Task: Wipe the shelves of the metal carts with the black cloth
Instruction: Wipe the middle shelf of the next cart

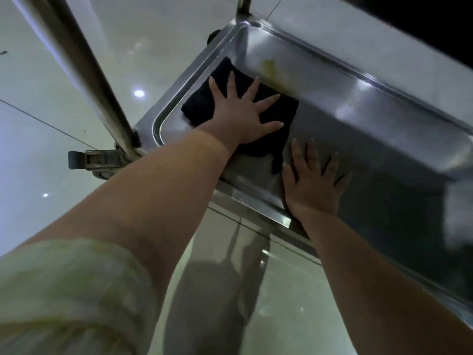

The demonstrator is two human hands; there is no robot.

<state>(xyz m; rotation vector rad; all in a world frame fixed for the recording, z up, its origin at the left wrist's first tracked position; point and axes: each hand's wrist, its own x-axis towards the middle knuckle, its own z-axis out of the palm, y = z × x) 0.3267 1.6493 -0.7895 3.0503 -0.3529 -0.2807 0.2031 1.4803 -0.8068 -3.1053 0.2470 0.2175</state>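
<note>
A black cloth (202, 103) lies flat on the low metal cart shelf (332, 139), near its left corner. My left hand (243, 116) presses on the cloth with its fingers spread and straight. My right hand (313, 183) rests flat on the bare shelf just right of the cloth, fingers spread, holding nothing. A yellowish smear (271, 70) marks the shelf's far wall beyond the cloth.
A slanted cart post (84, 70) rises at the left, with a caster brake (87, 160) at its foot. The shelf's raised rim (163, 116) borders the cloth on the left. Glossy floor tiles (51, 124) surround the cart. An upper shelf edge (384, 47) overhangs at right.
</note>
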